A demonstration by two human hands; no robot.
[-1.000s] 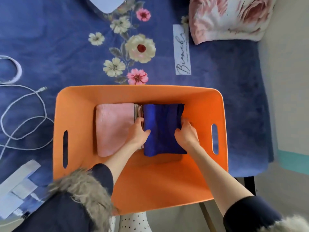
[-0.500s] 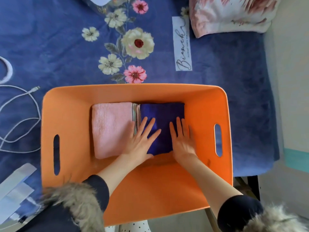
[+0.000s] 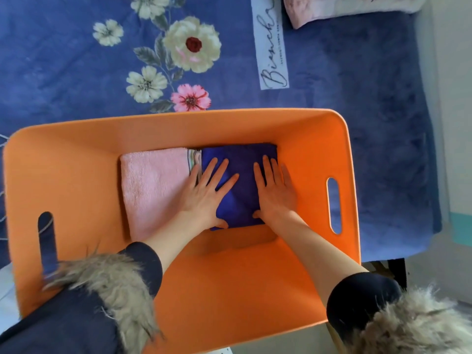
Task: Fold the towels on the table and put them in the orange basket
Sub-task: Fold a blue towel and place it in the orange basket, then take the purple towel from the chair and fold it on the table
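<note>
— Since a second ago we quit pinching the blue towel; left hand and right hand lie flat on it, fingers straight.

— It sits in the orange basket, beside the pink towel. We press evenly — flatten, don't shift.

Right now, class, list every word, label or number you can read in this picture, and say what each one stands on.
"Bianch": cursive script on the white label sewn on the blue floral blanket; its last letters run off the top edge.
A line of small print beside that script on the same label: too small to read.
Nothing else carries text.
</note>
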